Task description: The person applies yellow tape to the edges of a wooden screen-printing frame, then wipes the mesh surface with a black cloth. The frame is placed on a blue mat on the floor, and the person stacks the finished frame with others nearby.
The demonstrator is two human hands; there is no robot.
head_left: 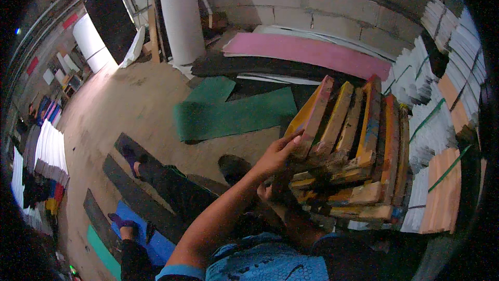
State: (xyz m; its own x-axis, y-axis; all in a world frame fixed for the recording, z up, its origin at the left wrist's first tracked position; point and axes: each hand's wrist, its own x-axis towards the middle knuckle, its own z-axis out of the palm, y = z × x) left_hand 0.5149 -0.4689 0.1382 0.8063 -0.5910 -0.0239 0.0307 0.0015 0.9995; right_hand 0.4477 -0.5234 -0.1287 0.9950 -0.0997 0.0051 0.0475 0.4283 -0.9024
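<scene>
Several wooden frames stand on edge in a leaning row at my right, their bars stained yellow, red and blue. My left hand [280, 153] is closed on the near edge of the leftmost wooden frame [315, 117], which has a pinkish bar and a yellow inner face. The thumb lies along the bar. Below it, in shadow, my right hand [273, 190] is curled at the lower end of that same frame; most of its fingers are hidden. Beside it, another wooden frame [338, 120] leans close by.
Strapped stacks of white sheets [423, 130] rise right of the frames. A green sheet [234, 112] and a pink sheet [306, 55] lie ahead. Dark strips [140, 187] and a blue sheet [138, 229] lie under my feet. A white roll [179, 16] stands by the wall.
</scene>
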